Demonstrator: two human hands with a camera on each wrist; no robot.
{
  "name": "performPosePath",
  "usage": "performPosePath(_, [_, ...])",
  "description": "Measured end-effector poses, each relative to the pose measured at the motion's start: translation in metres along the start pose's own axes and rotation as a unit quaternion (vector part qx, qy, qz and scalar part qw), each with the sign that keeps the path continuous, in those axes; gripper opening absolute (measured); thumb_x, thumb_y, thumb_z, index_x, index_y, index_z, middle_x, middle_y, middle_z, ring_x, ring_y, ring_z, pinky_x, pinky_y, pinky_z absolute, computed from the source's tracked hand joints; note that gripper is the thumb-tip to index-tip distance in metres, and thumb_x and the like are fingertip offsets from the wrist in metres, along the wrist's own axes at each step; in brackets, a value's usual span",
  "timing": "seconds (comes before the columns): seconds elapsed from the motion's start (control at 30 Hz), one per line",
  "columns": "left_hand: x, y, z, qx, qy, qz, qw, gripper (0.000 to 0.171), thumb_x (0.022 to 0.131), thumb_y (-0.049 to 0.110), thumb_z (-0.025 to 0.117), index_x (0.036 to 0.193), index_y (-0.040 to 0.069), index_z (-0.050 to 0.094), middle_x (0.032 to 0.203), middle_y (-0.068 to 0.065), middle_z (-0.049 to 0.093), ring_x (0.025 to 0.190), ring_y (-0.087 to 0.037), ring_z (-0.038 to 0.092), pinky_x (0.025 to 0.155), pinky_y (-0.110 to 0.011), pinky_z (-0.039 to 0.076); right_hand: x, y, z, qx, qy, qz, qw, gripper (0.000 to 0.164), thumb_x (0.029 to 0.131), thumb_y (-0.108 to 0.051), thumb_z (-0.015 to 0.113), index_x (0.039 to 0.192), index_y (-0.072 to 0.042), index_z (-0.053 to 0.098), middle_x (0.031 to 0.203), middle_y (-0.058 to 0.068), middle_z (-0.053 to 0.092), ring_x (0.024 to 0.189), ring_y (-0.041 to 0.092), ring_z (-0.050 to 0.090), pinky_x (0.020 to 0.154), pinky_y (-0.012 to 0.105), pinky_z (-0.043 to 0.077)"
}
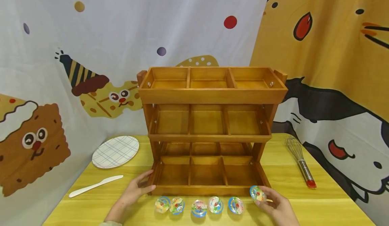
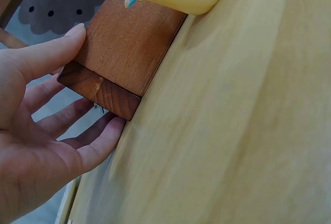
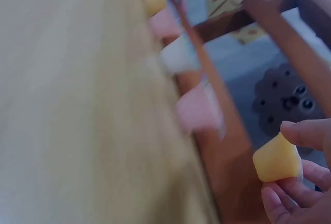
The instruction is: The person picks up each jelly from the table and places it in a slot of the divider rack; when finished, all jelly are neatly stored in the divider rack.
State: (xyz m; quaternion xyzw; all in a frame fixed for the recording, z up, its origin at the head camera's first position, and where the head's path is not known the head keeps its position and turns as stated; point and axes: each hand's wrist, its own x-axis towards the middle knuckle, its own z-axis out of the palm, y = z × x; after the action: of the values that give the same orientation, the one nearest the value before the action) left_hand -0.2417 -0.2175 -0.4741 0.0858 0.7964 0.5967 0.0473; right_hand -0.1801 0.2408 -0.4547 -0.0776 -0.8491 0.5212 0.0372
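Note:
A wooden three-tier rack [image 1: 212, 96] with divided trays stands on the table. My left hand [image 1: 138, 186] touches its lower left front corner, fingers spread; in the left wrist view the thumb and fingers lie around the end of the bottom board [image 2: 126, 38]. By the lower right corner, my right hand [image 1: 278, 205] pinches a jelly cup [image 1: 257, 194] between thumb and fingers, raised off the table. That cup is yellow [image 3: 278, 159] in the right wrist view. Several more jelly cups [image 1: 199, 208] stand in a row before the rack, printed lids toward the head camera.
At the left lie a checked oval plate [image 1: 116, 151] and a white plastic knife [image 1: 95, 186]. A whisk [image 1: 301, 162] with a red handle end lies at the right. Cartoon-printed cloth [image 1: 194, 23] hangs behind the yellow wood-grain table [image 1: 322, 199].

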Motion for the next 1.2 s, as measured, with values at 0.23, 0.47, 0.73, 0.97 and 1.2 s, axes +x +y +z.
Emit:
performPosePath(0.23, [0.001,0.0,0.0,-0.018,-0.008,0.005,0.9998,0.067,0.079,0.015,0.064,0.136,0.003,0.031,0.142,-0.029,0.02,0.12,-0.052,0.033,0.087,-0.05,0.046,0.005,-0.041,0.027,0.058,-0.028,-0.074,0.995,0.047,0.072,-0.015,0.071,0.115,-0.009,0.054,0.104,0.006,0.064,0.086,0.003,0.058,0.076,0.018,0.049])
performPosePath(0.47, [0.0,0.001,0.002,-0.017,-0.007,0.005,0.9998,0.067,0.079,0.016,0.064,0.136,0.002,0.031,0.141,-0.03,0.02,0.118,-0.051,0.036,0.086,-0.048,0.048,0.021,-0.079,0.067,0.099,-0.111,-0.136,0.979,0.048,0.074,-0.015,0.07,0.117,-0.005,0.051,0.107,0.011,0.061,0.091,0.012,0.057,0.082,0.017,0.048])
performPosePath(0.73, [-0.001,0.004,-0.002,-0.012,-0.017,0.008,0.9998,0.067,0.081,0.015,0.063,0.136,0.001,0.028,0.141,-0.031,0.019,0.118,-0.052,0.035,0.086,-0.048,0.048,0.037,-0.129,0.143,0.197,-0.162,-0.123,0.959,0.05,0.077,-0.019,0.068,0.12,-0.004,0.049,0.108,0.013,0.057,0.089,0.013,0.054,0.08,0.024,0.049])
performPosePath(0.97, [0.002,0.007,-0.003,0.007,-0.023,0.016,0.9996,0.067,0.081,0.019,0.063,0.137,0.002,0.028,0.141,-0.031,0.018,0.119,-0.055,0.032,0.086,-0.052,0.046,0.054,-0.147,0.214,0.154,-0.118,-0.101,0.976,0.044,0.071,-0.017,0.073,0.11,-0.005,0.056,0.099,0.009,0.061,0.085,0.014,0.056,0.072,0.027,0.05])
performPosePath(1.2, [0.0,0.005,-0.002,0.007,-0.015,0.007,0.9998,0.066,0.081,0.017,0.063,0.136,0.002,0.03,0.141,-0.032,0.018,0.118,-0.057,0.03,0.084,-0.053,0.047,0.058,-0.145,0.255,0.073,-0.111,-0.064,0.989,0.045,0.065,-0.014,0.078,0.105,-0.007,0.059,0.096,0.005,0.059,0.088,0.018,0.05,0.069,0.031,0.049])
